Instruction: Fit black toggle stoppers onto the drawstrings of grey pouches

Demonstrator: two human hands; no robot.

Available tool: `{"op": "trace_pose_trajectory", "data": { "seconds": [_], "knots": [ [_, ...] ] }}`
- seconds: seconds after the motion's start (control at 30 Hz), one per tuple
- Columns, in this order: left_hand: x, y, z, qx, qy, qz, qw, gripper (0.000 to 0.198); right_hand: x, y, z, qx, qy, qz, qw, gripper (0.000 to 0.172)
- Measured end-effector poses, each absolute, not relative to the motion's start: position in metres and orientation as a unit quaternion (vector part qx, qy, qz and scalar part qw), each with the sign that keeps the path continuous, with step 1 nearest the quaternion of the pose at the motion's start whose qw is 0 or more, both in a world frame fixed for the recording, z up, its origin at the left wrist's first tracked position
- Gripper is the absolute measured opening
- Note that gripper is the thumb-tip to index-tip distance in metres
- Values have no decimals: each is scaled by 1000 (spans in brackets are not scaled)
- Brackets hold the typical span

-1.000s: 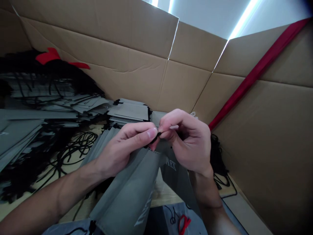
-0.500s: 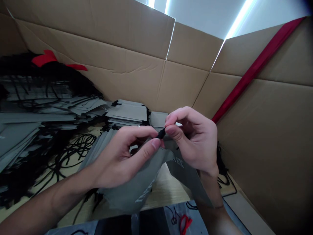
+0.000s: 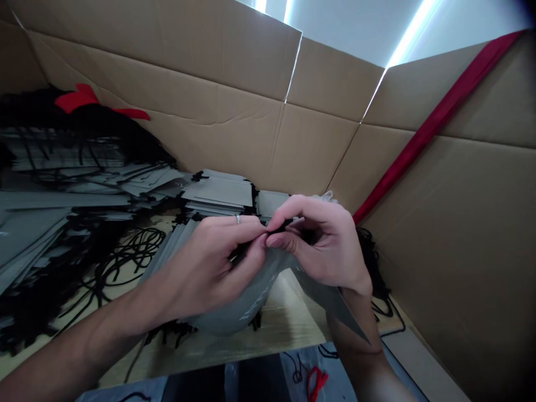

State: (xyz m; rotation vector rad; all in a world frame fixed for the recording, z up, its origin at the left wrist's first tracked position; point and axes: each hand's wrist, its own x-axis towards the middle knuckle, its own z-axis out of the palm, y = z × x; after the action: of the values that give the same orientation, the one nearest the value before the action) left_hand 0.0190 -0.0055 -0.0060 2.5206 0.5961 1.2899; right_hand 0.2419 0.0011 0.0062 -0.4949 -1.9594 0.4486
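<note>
In the middle of the head view my two hands meet at the fingertips over a black cord. My left hand, with a ring on one finger, is closed, thumb and forefinger pinching the cord's end. My right hand is closed too, its thumb and forefinger gripping the cord just beside the left fingertips. Below them hangs a limp grey sheet-like piece, perhaps a bag, with pale lettering and a fold sloping under my right wrist. My fingers hide how the cord joins it.
Stacks of grey pieces with black cords fill the left, and a smaller stack stands behind my hands. Loose black cords lie on the table. Cardboard walls enclose the back and right. A red cord bundle lies in front.
My right hand has shifted left and slightly down, closing over the dark knot-like bit of cord that showed between the hands. The left fingers have drawn together, and the grey piece has swung up.
</note>
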Motion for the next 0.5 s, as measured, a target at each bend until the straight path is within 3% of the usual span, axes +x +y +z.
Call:
{"op": "trace_pose_trajectory", "data": {
  "seconds": [0.13,0.3,0.5],
  "knots": [
    [19,-5,-8,870,214,439,74,28,239,-4,5,-211,-823,160,502,17],
    [19,-5,-12,832,263,486,51,7,234,-2,0,-216,-823,114,513,16],
    [14,-4,-14,828,231,510,-11,5,236,-3,4,-231,-824,116,504,17]
  ]
}}
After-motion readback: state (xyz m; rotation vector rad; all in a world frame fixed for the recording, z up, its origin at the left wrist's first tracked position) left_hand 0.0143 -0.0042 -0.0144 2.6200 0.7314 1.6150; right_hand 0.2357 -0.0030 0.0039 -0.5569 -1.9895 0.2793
